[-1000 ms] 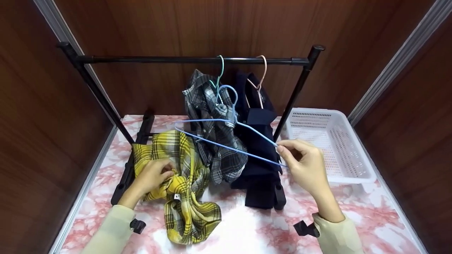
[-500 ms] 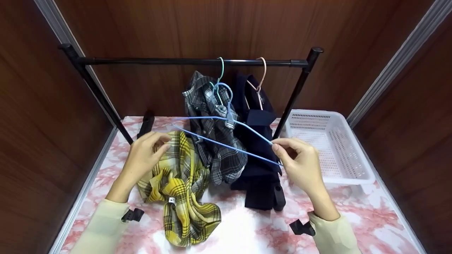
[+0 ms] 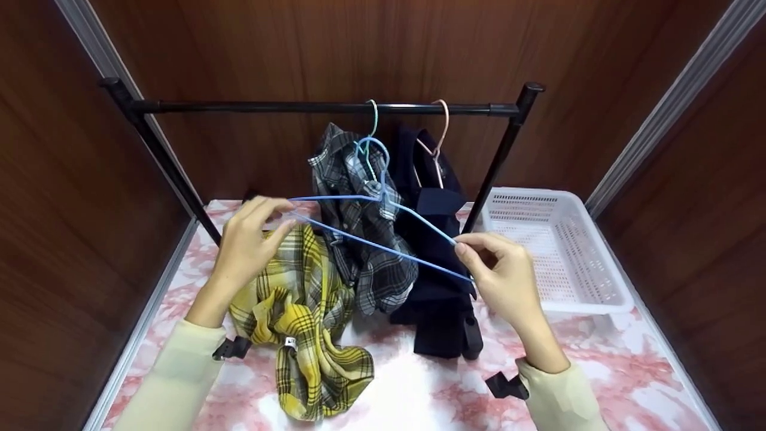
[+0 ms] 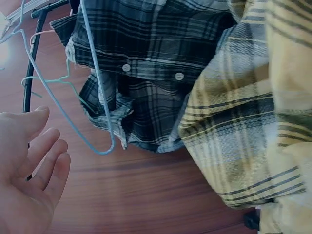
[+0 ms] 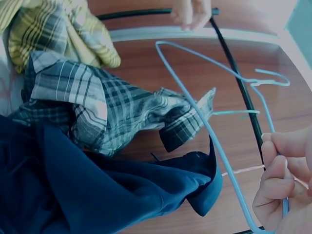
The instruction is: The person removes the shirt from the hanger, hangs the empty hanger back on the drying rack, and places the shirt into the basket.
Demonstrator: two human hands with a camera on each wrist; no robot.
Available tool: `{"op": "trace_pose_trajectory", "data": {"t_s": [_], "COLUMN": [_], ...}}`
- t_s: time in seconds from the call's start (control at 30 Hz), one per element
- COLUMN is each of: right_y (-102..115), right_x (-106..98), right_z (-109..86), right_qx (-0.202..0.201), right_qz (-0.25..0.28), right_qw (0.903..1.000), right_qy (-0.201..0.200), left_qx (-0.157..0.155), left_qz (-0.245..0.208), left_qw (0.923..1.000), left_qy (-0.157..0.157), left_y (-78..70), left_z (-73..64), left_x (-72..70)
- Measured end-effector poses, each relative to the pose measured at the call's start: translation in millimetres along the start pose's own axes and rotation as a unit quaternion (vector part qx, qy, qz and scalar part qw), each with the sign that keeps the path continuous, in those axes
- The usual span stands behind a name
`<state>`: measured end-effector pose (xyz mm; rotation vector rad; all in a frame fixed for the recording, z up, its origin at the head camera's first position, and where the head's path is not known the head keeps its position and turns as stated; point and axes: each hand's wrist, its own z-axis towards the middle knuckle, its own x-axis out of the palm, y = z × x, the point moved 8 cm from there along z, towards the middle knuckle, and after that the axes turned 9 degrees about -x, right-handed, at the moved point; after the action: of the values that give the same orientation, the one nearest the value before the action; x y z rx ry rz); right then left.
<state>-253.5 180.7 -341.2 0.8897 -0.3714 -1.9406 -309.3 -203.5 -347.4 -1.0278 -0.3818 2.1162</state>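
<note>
My right hand point(image 3: 505, 272) pinches a blue wire clothes hanger point(image 3: 383, 190) by its right end, with the hook up. In the right wrist view, thumb and fingers close round the blue wire. My left hand point(image 3: 248, 245) is raised at the hanger's left end, its fingers loosely bent. From the left wrist, a gap shows between that hand and the hanger point(image 4: 97, 73). Below my left hand, a yellow plaid shirt point(image 3: 302, 320) lies crumpled on the table, its collar tag showing.
A black clothes rack point(image 3: 257, 107) stands behind the hands. From its bar hang a grey plaid shirt point(image 3: 383, 281) on a green hanger and a navy garment point(image 3: 440, 209) on a pink one. A white plastic basket point(image 3: 589, 308) sits at the right. Wooden walls enclose three sides.
My left hand has let go of the yellow plaid shirt and risen to the hanger's left end. The right hand and the hanger have shifted slightly left.
</note>
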Motion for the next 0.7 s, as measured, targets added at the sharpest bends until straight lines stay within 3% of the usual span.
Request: {"op": "trace_pose_trajectory", "data": {"t_s": [0.13,0.43,0.57,0.7], "right_y": [2,8,14,23], "right_x": [4,14,25,40], "right_z": [2.3,10.2,15.1,22.4], "right_qx": [0.017,0.056,0.071,0.079], "right_qz": [0.009,0.05,0.079,0.123], "right_qw": [0.9998,0.9965,0.993,0.9866], "right_qy": [0.006,0.038,0.053,0.073], "left_qx": [-0.01,0.001,0.005,-0.008], "left_qz": [0.008,0.06,0.096,0.126], "left_qw": [0.9999,0.997,0.9949,0.9919], "left_qy": [-0.004,-0.048,-0.032,0.008], "left_y": [-4.7,-14.9,-7.3,9.4], "left_z": [24.1,98.0,125.2,142.6], "left_x": [-12.3,-51.5,-59.6,-62.5]}}
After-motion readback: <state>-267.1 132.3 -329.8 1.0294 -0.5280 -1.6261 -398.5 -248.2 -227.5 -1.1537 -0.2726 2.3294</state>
